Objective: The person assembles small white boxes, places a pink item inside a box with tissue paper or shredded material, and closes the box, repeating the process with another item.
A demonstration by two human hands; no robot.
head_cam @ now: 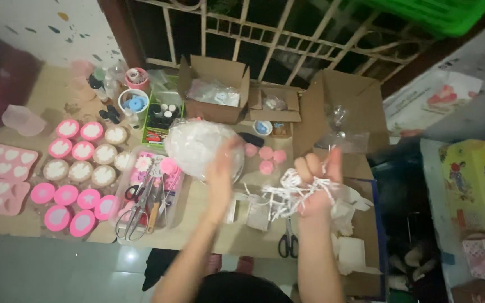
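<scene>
My left hand (222, 174) is raised over the table and grips the rim of a clear plastic bag (197, 145) stuffed with white shredded paper. My right hand (315, 185) is closed around a loose bunch of white paper shreds (287, 193) that hang out to its left. The two hands are apart, with the bag left of the shreds. Below them on the table lie small white boxes (258, 213) and black-handled scissors (288, 242).
Several round pink and tan moulds (82, 168) and pink heart trays (1, 174) fill the left. A clear tray (120, 193) holds scissors and tools. Open cardboard boxes (214, 90) stand at the back and right, small bottles (161, 115) behind, and a metal window grille beyond.
</scene>
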